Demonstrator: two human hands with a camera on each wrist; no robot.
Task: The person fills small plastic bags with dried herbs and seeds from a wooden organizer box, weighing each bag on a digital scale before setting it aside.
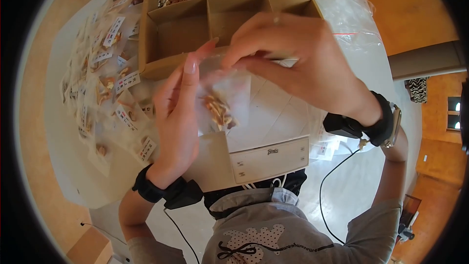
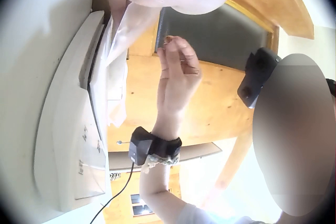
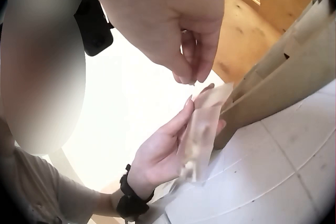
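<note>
My left hand (image 1: 177, 112) holds a small translucent bag (image 1: 242, 93) between thumb and fingers, its mouth toward the box. Pale brown dried slices (image 1: 219, 111) lie in the lower part of the bag. Just over the bag's mouth is my right hand (image 1: 298, 51), thumb and fingertips brought together. In the left wrist view the right hand (image 2: 178, 69) pinches a small brown piece (image 2: 168, 39). The right wrist view shows those fingertips close above the upper edge of the bag (image 3: 202, 134); the piece itself is hidden there.
A divided cardboard box (image 1: 143, 51) stands at the back, with dried bits in its far compartments. Many filled, labelled packets (image 1: 110, 88) are heaped at left. A white scale (image 1: 271, 159) sits nearest the body. Clear plastic wrap (image 1: 342, 10) lies at right, above labelled bags (image 1: 322, 150).
</note>
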